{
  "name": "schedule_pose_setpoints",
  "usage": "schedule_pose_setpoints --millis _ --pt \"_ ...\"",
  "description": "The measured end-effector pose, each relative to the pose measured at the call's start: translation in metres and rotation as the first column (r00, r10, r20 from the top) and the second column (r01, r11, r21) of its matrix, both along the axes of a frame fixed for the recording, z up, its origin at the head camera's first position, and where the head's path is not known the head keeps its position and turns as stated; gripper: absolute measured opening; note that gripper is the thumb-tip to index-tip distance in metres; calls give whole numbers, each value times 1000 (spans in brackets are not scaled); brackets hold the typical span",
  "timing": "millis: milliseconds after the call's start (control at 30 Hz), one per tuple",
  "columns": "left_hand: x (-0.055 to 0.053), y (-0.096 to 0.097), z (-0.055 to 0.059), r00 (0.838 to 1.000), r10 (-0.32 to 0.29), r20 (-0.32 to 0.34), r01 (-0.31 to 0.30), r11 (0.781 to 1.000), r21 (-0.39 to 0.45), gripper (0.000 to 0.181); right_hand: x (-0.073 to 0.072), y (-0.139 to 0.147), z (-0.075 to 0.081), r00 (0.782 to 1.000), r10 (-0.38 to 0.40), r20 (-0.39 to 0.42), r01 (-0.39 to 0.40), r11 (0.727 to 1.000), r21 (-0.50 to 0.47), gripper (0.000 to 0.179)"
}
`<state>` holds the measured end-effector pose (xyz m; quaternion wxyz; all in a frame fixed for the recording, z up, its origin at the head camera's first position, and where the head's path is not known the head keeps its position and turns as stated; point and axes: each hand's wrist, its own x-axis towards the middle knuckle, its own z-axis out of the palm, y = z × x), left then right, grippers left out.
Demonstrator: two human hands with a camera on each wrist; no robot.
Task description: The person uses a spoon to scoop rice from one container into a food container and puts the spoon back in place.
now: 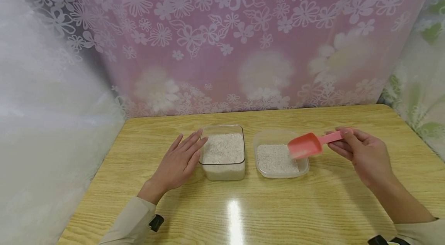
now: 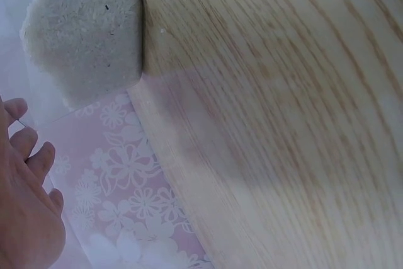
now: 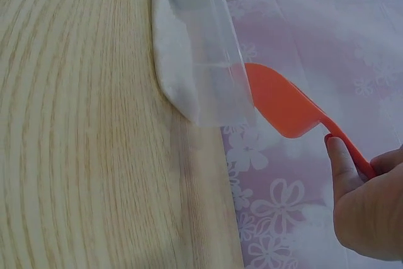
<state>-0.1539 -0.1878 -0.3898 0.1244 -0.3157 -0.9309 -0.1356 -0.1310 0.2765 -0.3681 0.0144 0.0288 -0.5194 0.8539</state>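
My right hand point(image 1: 370, 156) grips the handle of a coral-red scoop point(image 1: 306, 146), whose tilted bowl is over the right side of a low translucent plastic container point(image 1: 281, 174). Rice point(image 1: 276, 159) covers that container's floor, and a pale blur of grains shows at the scoop's lip. To the left stands a taller clear square container point(image 1: 222, 173), well filled with rice point(image 2: 88, 26). My left hand point(image 1: 179, 162) lies with extended fingers at its left rim; the fingertips reach the edge. The right wrist view shows the scoop point(image 3: 283, 102) at the low container's rim point(image 3: 236, 42).
Both containers stand side by side on a wood-grain table point(image 1: 194, 214), a narrow gap between them. A pink flowered curtain point(image 1: 215, 44) hangs behind the table's back edge. Pale sheeting point(image 1: 52, 121) hangs at the left, and a leaf-patterned sheet point(image 1: 420, 94) at the right.
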Motion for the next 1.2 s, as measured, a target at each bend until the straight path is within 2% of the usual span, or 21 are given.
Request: schedule_pose_setpoints --millis 233,300,467,567,700,767,867,1033,1100,1200 --pt "0 0 0 1000 -5 2 5 1000 4 45 1 -8 0 1000 -9 -1 10 995 102 21" --pt "0 0 0 1000 -7 0 7 1000 8 45 2 -10 1 1000 -16 -18 18 987 159 21" --pt "-1 0 0 1000 -7 -2 7 1000 0 45 4 -18 4 994 -8 -106 39 953 300 27" --pt "-1 -1 0 1000 -7 -2 7 1000 -3 46 5 -22 6 986 10 -164 45 943 329 30" --pt "-1 -1 0 1000 -2 3 2 1000 -4 46 6 -28 10 976 -4 -218 82 933 351 31" --pt "-1 0 0 1000 1 6 -1 1000 -4 46 6 -30 13 974 -25 -224 103 933 345 31" --pt "0 -1 0 1000 5 10 -5 1000 -6 46 6 -34 18 979 -47 -197 102 954 282 30" --pt "0 -2 0 1000 2 7 -2 1000 -1 45 3 -42 28 990 -29 -135 38 997 61 27" --pt "0 -1 0 1000 -1 3 1 1000 -2 45 3 -47 32 991 -13 -134 11 1000 -16 26" --pt "0 -1 1 1000 1 -2 -1 1000 -6 45 2 -56 38 987 13 -163 -26 996 -79 25"
